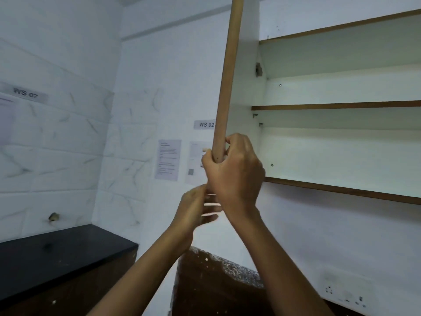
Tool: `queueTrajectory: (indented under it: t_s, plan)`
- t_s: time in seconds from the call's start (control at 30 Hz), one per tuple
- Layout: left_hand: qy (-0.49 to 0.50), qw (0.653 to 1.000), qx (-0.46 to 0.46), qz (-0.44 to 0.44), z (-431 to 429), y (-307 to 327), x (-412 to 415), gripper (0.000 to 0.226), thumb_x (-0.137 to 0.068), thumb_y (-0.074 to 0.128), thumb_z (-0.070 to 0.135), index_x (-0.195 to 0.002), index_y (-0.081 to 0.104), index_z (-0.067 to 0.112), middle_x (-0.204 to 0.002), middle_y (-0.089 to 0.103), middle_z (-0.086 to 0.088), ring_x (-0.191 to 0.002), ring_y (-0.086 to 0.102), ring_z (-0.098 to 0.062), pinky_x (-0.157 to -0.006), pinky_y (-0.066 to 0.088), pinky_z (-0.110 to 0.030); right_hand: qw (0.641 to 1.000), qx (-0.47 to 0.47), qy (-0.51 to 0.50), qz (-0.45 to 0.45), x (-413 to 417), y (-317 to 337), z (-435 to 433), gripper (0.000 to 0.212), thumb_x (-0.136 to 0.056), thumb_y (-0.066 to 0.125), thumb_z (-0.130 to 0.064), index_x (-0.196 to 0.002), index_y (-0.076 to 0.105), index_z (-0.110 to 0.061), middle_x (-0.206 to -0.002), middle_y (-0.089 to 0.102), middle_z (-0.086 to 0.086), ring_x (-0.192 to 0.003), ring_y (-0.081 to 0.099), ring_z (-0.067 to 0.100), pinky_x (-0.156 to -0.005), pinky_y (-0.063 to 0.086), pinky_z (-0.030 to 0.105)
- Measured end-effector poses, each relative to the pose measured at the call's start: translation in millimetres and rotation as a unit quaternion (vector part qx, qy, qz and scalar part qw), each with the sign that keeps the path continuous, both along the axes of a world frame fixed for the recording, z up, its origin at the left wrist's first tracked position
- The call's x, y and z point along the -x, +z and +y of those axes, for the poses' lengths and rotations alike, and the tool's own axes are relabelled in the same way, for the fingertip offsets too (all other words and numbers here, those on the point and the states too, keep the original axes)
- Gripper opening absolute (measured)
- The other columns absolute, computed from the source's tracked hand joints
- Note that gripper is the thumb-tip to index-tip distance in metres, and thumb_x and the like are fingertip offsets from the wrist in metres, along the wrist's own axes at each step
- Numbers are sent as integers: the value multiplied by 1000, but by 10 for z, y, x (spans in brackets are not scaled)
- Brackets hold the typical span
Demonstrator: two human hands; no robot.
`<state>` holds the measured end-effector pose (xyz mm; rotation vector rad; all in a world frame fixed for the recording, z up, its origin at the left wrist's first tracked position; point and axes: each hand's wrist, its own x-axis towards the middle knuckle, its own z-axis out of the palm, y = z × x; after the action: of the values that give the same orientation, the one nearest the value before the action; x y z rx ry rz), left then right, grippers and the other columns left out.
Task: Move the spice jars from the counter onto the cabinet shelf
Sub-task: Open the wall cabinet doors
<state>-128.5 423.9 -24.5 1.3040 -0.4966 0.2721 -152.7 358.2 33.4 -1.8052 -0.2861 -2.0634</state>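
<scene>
A wall cabinet stands open at the right, with a bare white middle shelf (337, 105) and a lower shelf edge (341, 189). Its door (227, 71) is swung out toward me, seen edge-on as a tan strip. My right hand (234, 174) is shut around the door's lower edge. My left hand (196, 208) sits just below and left of it, fingers curled and blurred; whether it touches the door is unclear. No spice jars are in view.
A black counter (57, 254) runs along the left wall. Paper notices (168, 159) hang on the tiled back wall. A dark brown panel (211, 286) sits below my arms, and a wall socket (346, 290) is at the lower right.
</scene>
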Motion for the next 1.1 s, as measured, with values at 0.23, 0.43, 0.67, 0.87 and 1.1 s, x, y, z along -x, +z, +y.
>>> queueTrajectory:
  t_s: [0.23, 0.43, 0.67, 0.87, 1.1]
  plan:
    - [234, 943, -52, -232, 534, -45, -104, 37, -88, 61, 12, -124, 54, 13, -104, 61, 11, -95, 60, -5, -80, 47, -7, 999, 10, -43, -6, -382, -6, 652, 25, -65, 74, -19, -70, 52, -10, -64, 52, 1, -49, 38, 13, -43, 27, 17]
    - [290, 927, -12, -239, 805, -2, -291, 15, -91, 53, 3, -101, 64, 0, -73, 61, 11, -66, 60, 6, -57, 45, -5, 998, 8, -66, 17, -618, -3, 990, 29, -60, 75, -20, -71, 49, -12, -65, 49, 0, -53, 30, 13, -44, 20, 19]
    - [266, 936, -28, -230, 1067, 7, -460, 20, -93, 52, 4, -108, 63, 11, -85, 66, 8, -77, 64, 0, -65, 48, -7, 998, -11, 14, 56, -816, -7, 1221, 36, -66, 71, -18, -89, 44, -11, -70, 49, 2, -52, 35, 17, -43, 24, 21]
    - [251, 940, -30, -229, 1042, -22, -472, 28, -93, 53, 10, -121, 59, 10, -102, 66, 2, -93, 64, -7, -80, 51, -12, 987, 25, 73, 142, -711, -39, 1113, 37, -86, 61, -32, -108, 42, -8, -94, 52, 6, -67, 44, 20, -55, 35, 29]
    - [268, 946, -8, -185, 852, -184, -392, 36, -94, 52, 22, -128, 56, 11, -119, 64, 0, -108, 61, -13, -91, 52, -26, 968, 113, 90, 205, -494, -255, 772, 42, -87, 58, -40, -116, 44, -14, -109, 52, 4, -88, 56, 22, -61, 46, 33]
